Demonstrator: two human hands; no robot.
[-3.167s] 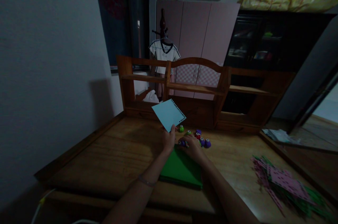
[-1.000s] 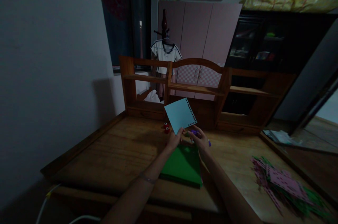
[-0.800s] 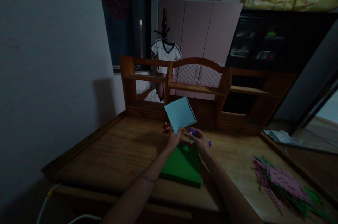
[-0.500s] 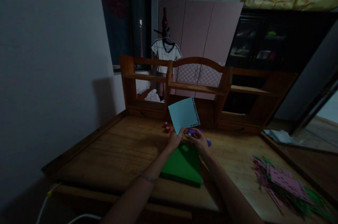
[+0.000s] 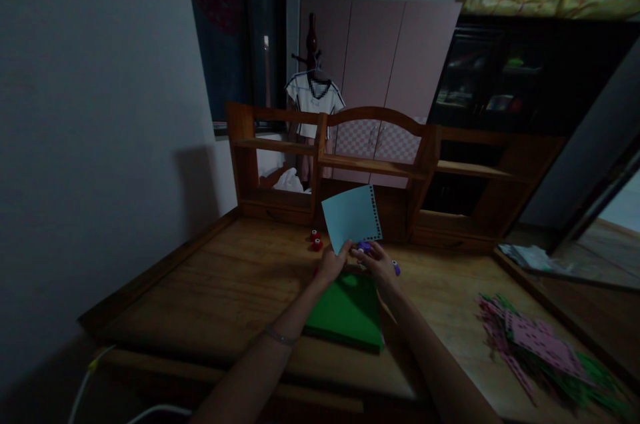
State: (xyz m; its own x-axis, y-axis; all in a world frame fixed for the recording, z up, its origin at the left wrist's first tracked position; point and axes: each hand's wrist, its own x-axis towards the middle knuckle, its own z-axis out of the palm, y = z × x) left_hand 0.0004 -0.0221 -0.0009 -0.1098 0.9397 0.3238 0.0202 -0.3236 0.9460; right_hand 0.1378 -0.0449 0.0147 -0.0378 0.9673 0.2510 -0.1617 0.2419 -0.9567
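Note:
My left hand (image 5: 332, 265) pinches the lower corner of a light blue paper sheet (image 5: 351, 216) and holds it upright above the wooden desk (image 5: 220, 291). A row of punched holes runs along the sheet's right edge. My right hand (image 5: 377, 263) is closed on a small purple paper punch (image 5: 366, 247) at the sheet's lower right corner. Below both hands lies a stack of green paper (image 5: 346, 312). Two small red punches (image 5: 315, 240) stand on the desk to the left of the sheet.
A heap of punched pink and green sheets (image 5: 543, 347) lies at the desk's right front. Another purple punch (image 5: 395, 269) peeks out beside my right hand. A wooden shelf unit (image 5: 380, 167) runs along the desk's back. A grey wall is on the left.
The blue sheet has turned slightly clockwise and shifted right in my left hand. My right hand has lifted the purple punch from the desk to the sheet's lower right corner.

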